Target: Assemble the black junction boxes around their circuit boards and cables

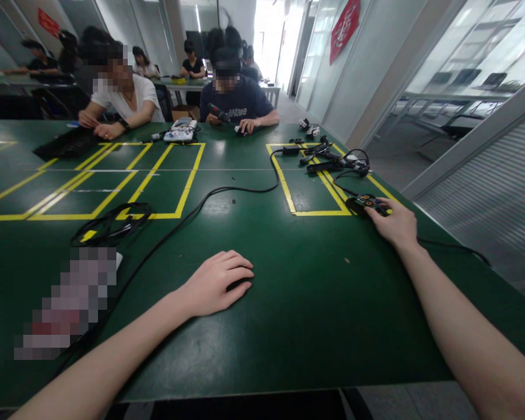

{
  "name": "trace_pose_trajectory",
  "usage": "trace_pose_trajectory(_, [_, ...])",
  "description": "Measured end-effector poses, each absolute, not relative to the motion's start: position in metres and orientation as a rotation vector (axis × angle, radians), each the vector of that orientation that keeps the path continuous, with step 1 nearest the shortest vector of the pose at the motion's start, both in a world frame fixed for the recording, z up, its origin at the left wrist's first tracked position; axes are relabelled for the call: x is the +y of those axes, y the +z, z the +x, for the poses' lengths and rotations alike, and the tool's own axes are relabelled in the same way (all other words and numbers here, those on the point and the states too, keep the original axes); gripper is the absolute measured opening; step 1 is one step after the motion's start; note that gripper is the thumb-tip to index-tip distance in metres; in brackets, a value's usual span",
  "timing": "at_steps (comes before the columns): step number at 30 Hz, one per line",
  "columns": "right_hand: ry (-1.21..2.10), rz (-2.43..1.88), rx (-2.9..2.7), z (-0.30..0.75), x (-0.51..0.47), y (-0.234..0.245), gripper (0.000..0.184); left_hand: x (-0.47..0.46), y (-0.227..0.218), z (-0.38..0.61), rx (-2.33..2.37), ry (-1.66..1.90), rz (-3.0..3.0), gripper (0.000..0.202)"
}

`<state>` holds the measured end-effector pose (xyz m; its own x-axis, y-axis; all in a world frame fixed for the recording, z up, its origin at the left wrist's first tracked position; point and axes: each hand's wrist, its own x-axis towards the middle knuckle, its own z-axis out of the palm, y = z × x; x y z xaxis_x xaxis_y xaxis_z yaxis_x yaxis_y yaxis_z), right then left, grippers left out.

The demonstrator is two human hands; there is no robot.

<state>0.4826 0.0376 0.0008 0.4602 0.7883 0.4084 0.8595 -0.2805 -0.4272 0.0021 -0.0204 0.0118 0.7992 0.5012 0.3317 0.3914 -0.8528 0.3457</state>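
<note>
Room: bright office with glass partitions (472, 175) at 3 o'clock, red banner (345, 28) at 1 o'clock; more people at far desks, 10 to 12 o'clock.
Table: green top (306, 326), marked out in yellow tape (190, 181) at 9 and 2 o'clock.
Pixelated item: 8 o'clock, flat (74, 300), details hidden.
Coiled cable: 9 o'clock, black loops (109, 224) with a yellow tag.
Black tray: between 9 and 10 o'clock (65, 143), just beside the hands of a co-worker in white (131, 96).
White device: 10 o'clock (181, 131), cable attached.
Left hand: 7 o'clock (221, 283), palm down on the table, fingers loosely bent, thumb apart.
Co-worker in navy: 12 o'clock (256, 99), a dark tool in one hand.
Long cord: runs 8 to 1 o'clock (221, 189), ending at a black adapter (291, 150).
Black gear: 2 o'clock, tangled pile (321, 156).
Dark device: 3 o'clock, green board showing (361, 203), below the pile.
Right hand: 3 o'clock (397, 223), thumb and fingers narrow on the dark device's right end; cannot tell if lifted.
</note>
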Motion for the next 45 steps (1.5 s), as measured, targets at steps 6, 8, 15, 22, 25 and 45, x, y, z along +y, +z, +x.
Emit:
trace_pose_trajectory(6, [-0.066,-2.176,-1.347,0.468,0.04,-0.002,0.037,-0.021,0.012,0.003,0.692,0.617,2.721,0.019])
trace_pose_trajectory(8, [-0.036,-2.126,-1.42,0.454,0.04,-0.003,0.039,-0.021,0.011,0.003,0.694,0.62,2.719,0.02])
trace_pose_trajectory(15, [0.182,-1.663,-1.824,0.375,0.025,-0.008,0.037,-0.02,0.012,0.005,0.7,0.633,2.711,0.018])
trace_pose_trajectory(22, [0.64,-0.864,-2.307,0.299,-0.019,0.007,0.031,-0.02,0.016,0.006,0.668,0.934,2.697,0.028])
trace_pose_trajectory(25, [0.738,-0.7,-2.354,0.286,-0.029,0.009,0.032,-0.022,0.016,0.008,0.597,0.964,2.68,0.032])
trace_pose_trajectory(45, [0.622,-0.749,-2.166,0.284,-0.026,0.001,0.025,-0.026,0.011,0.011,0.827,0.602,2.628,0.084])
